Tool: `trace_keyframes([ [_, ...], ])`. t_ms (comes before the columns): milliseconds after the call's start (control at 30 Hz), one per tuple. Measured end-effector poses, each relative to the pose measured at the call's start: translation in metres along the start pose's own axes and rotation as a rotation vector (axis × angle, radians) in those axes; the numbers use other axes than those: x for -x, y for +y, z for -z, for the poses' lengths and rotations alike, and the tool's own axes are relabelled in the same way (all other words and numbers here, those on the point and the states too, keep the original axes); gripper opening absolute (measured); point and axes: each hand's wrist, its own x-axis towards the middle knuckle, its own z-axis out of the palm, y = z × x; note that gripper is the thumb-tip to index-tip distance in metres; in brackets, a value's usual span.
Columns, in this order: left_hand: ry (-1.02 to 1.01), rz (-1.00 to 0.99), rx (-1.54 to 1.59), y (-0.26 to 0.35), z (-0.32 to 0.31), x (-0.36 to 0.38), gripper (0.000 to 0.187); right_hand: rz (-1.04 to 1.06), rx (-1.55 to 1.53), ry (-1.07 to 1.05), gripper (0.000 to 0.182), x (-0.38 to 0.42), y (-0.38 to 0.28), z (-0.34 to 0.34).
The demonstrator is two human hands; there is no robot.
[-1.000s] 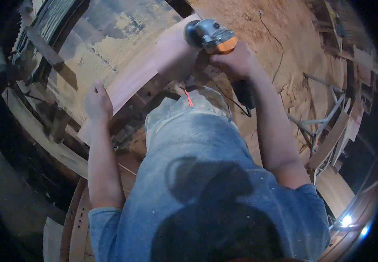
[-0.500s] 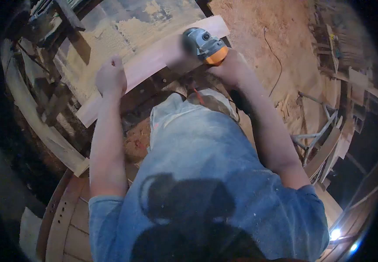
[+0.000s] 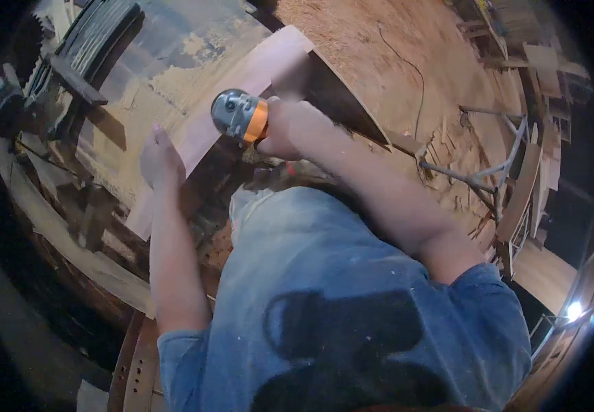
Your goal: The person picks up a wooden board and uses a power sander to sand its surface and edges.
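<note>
My right hand (image 3: 288, 127) is wrapped around the body of an orange and grey angle grinder (image 3: 240, 115). The grinder's rounded head is over a long, pale wooden board (image 3: 269, 58), near its middle; the underside of the tool is hidden. My left hand (image 3: 161, 159) is closed at the near edge of the board, to the left of the grinder, with its thumb pointing up. Its fingers are largely hidden behind the hand. Under the board lies a dusty flat worktop (image 3: 173, 86).
Sawdust covers the worktop and the floor (image 3: 352, 48), where a thin cord (image 3: 413, 65) lies. A metal frame (image 3: 509, 161) and stacked planks stand to the right. Wooden beams and dark machine parts crowd the left. A light (image 3: 574, 311) shines at lower right.
My right hand has brought the grinder leftward along the board, closer to my left hand. My left hand stays at the board's near edge. The whole view has turned and shifted somewhat.
</note>
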Motion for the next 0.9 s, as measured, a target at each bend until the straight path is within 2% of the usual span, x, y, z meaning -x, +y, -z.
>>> trace_keyframes([
  [67, 0.013, -0.058, -0.072, -0.002, -0.003, 0.0, 0.063, 0.028, -0.044, 0.053, 0.055, -0.002, 0.022, 0.012],
  [100, 0.023, -0.087, -0.111, 0.001, -0.003, -0.001, 0.062, -0.036, -0.047, 0.094, 0.048, -0.001, 0.028, 0.02],
  [200, -0.058, -0.095, -0.246, 0.02, -0.008, -0.001, 0.059, -0.016, -0.066, 0.083, 0.048, -0.011, 0.057, 0.045],
  [300, 0.026, -0.478, -0.399, 0.034, -0.044, -0.009, 0.053, 0.009, -0.175, 0.113, 0.05, -0.026, 0.09, 0.049],
  [400, 0.069, -0.367, -0.454, 0.113, -0.046, 0.002, 0.047, 0.056, -0.215, 0.115, 0.051, -0.041, 0.117, 0.06],
  [500, 0.122, -0.409, -0.216, 0.124, -0.063, -0.006, 0.044, 0.076, -0.261, 0.051, 0.053, -0.055, 0.144, 0.075],
  [600, 0.054, -0.245, -0.11, 0.136, -0.061, -0.003, 0.043, 0.128, -0.369, 0.028, 0.053, -0.065, 0.172, 0.088],
  [733, 0.042, -0.23, -0.122, 0.142, -0.058, -0.005, 0.042, 0.122, -0.447, -0.02, 0.056, -0.076, 0.204, 0.11],
  [833, 0.061, -0.254, -0.132, 0.142, -0.059, -0.003, 0.04, 0.018, -0.537, -0.157, 0.061, -0.093, 0.231, 0.117],
  [900, 0.106, -0.303, -0.116, 0.141, -0.062, -0.004, 0.04, 0.074, -0.63, -0.153, 0.06, -0.111, 0.254, 0.103],
])
